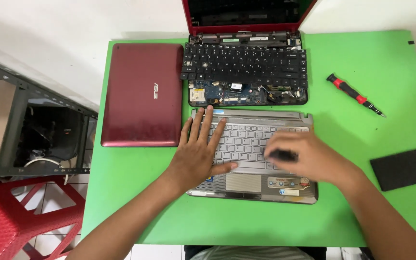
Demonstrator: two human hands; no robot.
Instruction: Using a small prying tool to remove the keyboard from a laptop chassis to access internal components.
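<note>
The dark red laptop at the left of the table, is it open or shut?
Shut. The dark red laptop lies flat on the green table, its lid down and no keys or screen showing.

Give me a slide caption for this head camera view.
Left hand flat on a silver laptop keyboard deck, right hand blurred over its keys.
</note>
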